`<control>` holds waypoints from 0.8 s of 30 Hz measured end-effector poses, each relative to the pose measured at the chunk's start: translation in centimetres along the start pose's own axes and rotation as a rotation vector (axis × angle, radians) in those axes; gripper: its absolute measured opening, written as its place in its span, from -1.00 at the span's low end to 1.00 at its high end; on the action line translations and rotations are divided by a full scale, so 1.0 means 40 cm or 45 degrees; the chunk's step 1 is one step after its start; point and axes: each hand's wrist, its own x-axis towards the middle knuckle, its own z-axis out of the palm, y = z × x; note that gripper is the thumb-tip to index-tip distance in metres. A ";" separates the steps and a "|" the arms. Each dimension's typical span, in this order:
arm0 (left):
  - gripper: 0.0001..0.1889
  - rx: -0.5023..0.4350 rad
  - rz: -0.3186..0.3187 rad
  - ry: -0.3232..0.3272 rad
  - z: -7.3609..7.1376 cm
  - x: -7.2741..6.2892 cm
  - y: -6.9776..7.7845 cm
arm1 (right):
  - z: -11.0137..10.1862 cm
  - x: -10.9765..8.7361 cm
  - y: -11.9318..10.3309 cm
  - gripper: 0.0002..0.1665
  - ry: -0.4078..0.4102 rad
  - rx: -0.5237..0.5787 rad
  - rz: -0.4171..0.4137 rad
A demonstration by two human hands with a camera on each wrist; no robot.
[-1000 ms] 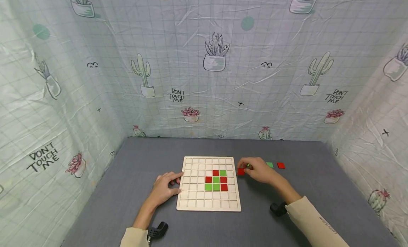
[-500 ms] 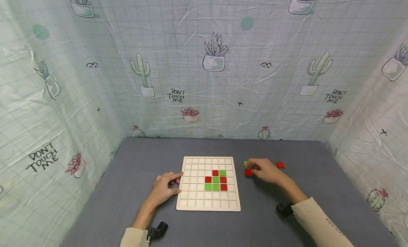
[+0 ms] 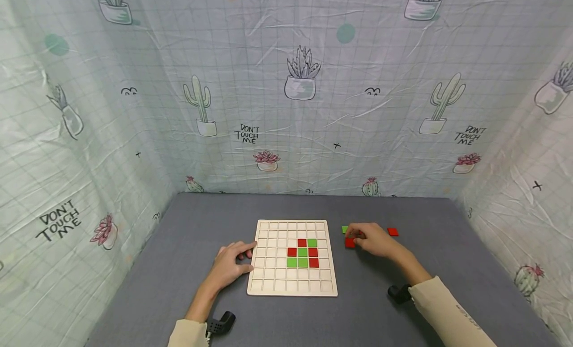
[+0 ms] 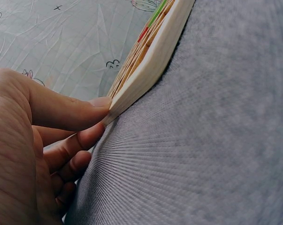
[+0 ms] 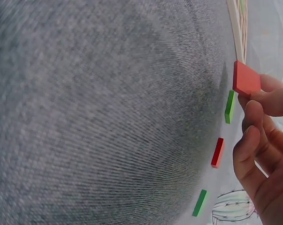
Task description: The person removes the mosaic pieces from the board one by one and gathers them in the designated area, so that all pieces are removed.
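A square wooden grid board (image 3: 274,277) lies on the grey table, with several red and green square tiles set in its right-centre cells. At its left edge rests my left hand (image 3: 230,265), thumb and index finger spread along the rim. The left wrist view has the thumb (image 4: 75,110) against the board's pale side (image 4: 148,70). To the right of the board, my right hand (image 3: 373,239) pinches a red square tile (image 5: 247,78) between thumb and fingers, just above the table. Under and behind that hand, some loose tiles are partly hidden in the head view.
Loose tiles lie in a row right of the board: a green tile (image 3: 344,229) and a red tile (image 3: 393,231) in the head view. The right wrist view also has a second green tile (image 5: 200,203). Patterned cloth (image 3: 340,113) encloses the table's back and sides.
My right hand has moved a little to the right, away from the board, with the red tile still pinched, then almost stopped. The left hand and the board stay put.
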 end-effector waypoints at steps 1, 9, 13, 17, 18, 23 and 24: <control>-0.31 -0.001 0.004 0.002 0.000 0.000 -0.001 | 0.002 0.000 0.002 -0.71 -0.004 0.001 0.000; -0.31 -0.012 -0.011 -0.029 -0.002 0.001 -0.001 | 0.011 -0.004 0.004 -0.72 -0.003 -0.001 0.012; -0.31 -0.016 -0.013 -0.040 -0.003 0.001 -0.001 | 0.015 -0.003 0.005 -0.72 0.007 -0.005 0.025; -0.31 -0.013 -0.019 -0.043 -0.003 0.002 -0.002 | 0.023 -0.001 0.007 -0.74 0.006 -0.018 0.050; -0.31 -0.010 -0.018 -0.042 -0.003 0.002 -0.003 | 0.025 -0.001 0.007 -0.75 0.004 -0.022 0.060; -0.31 -0.004 -0.013 -0.034 -0.002 0.003 -0.005 | 0.029 0.000 0.006 -0.74 -0.009 -0.009 0.100; -0.31 -0.006 -0.014 -0.034 -0.002 0.003 -0.005 | 0.029 0.000 0.005 -0.74 -0.010 -0.003 0.100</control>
